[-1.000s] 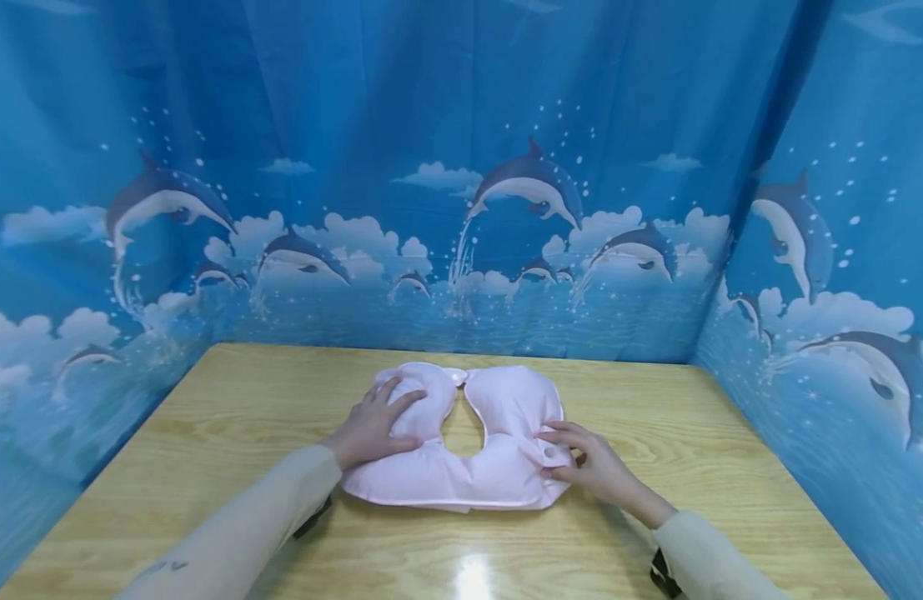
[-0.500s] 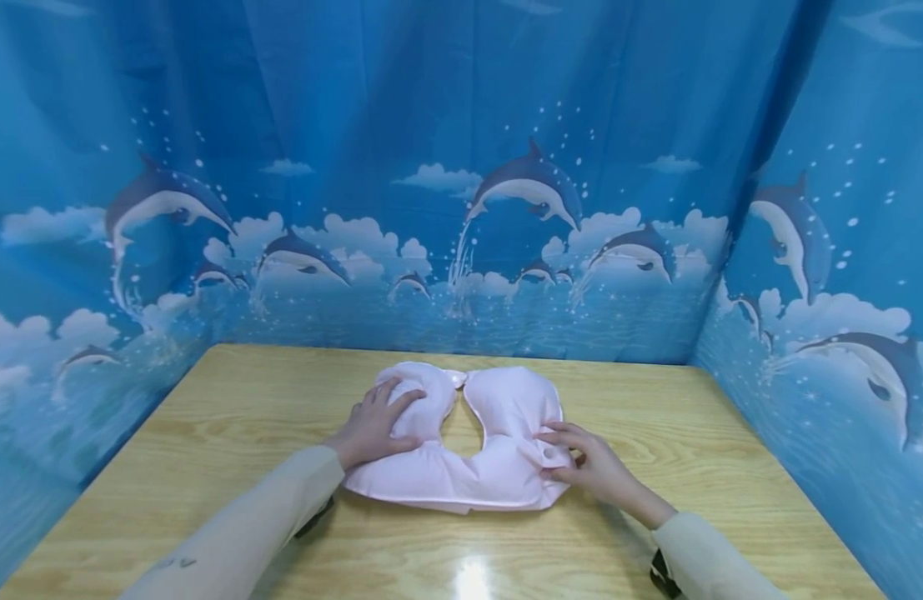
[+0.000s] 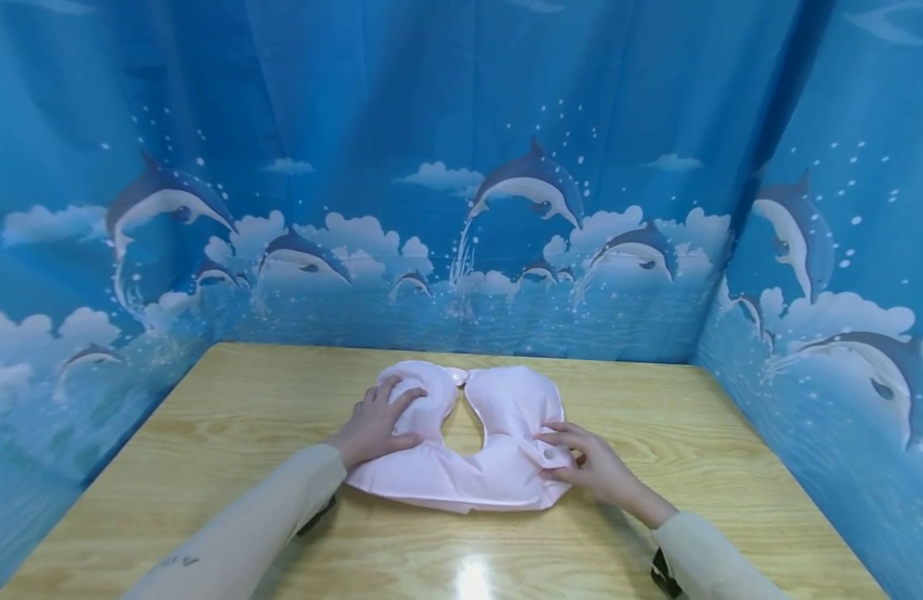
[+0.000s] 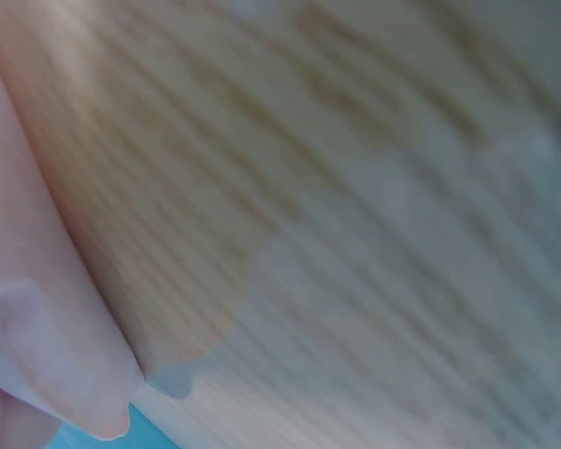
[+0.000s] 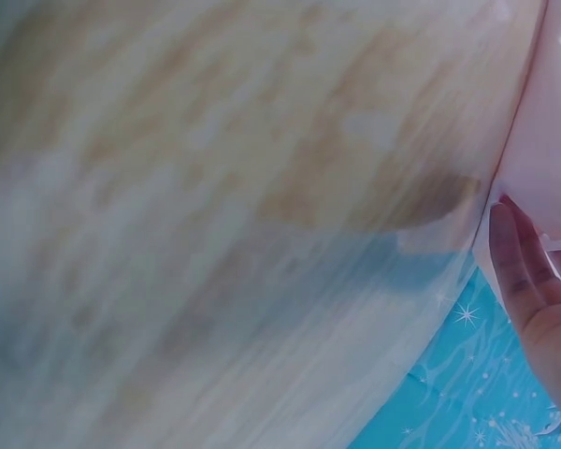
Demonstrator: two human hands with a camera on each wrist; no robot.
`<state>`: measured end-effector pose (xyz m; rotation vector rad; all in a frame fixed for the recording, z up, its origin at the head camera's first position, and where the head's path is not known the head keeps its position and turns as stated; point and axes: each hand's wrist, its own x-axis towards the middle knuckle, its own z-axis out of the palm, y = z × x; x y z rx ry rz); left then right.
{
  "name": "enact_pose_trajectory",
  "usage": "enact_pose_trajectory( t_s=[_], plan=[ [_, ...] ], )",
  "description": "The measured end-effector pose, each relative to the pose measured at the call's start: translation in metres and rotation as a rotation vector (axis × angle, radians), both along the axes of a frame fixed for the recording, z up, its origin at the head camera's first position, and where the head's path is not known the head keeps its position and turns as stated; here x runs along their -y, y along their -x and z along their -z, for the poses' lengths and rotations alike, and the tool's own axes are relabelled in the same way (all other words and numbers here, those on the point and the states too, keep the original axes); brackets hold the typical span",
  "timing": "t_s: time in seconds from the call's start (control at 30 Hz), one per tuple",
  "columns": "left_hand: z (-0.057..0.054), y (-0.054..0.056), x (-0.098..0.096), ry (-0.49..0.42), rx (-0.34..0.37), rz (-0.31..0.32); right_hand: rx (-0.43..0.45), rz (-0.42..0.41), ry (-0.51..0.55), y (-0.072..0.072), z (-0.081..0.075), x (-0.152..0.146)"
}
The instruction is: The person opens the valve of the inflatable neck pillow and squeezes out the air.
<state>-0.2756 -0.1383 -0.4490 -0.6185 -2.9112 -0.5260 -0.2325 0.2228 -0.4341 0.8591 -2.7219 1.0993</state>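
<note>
A pink U-shaped neck pillow [image 3: 499, 479] lies on the wooden table, its two ends meeting at the far side by a small white fastening [image 3: 458, 377]. My left hand [image 3: 374, 425] rests on the pillow's left lobe with the fingers spread. At the right lobe, my right hand [image 3: 592, 467] pinches the fabric beside a small tab with a round mark [image 3: 549, 454], thumb below and index finger above. The left wrist view has the pillow [image 4: 47, 309] along its left edge. In the right wrist view the right hand [image 5: 542, 318] touches the pillow's edge.
The wood-grain table [image 3: 266, 400] reaches back to a blue curtain [image 3: 401, 100] printed with dolphins and clouds. The curtain also stands along the left and right sides. A bright light reflection falls on the table's near part.
My left hand has shifted very slightly right, and the pillow's lower left edge has drawn in a little with it. The right hand stays where it was.
</note>
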Motion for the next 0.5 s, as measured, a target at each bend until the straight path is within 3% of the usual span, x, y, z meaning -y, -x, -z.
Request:
enact_pose_trajectory(
  t_s=[0.2,0.5],
  plan=[
    [-0.003,-0.002,0.001,0.021,0.018,0.001,-0.014,-0.028,-0.028,0.000,0.000,-0.001],
    [-0.018,-0.011,-0.001,0.075,0.001,-0.014,-0.026,-0.038,-0.060,0.000,0.002,-0.002]
  ],
)
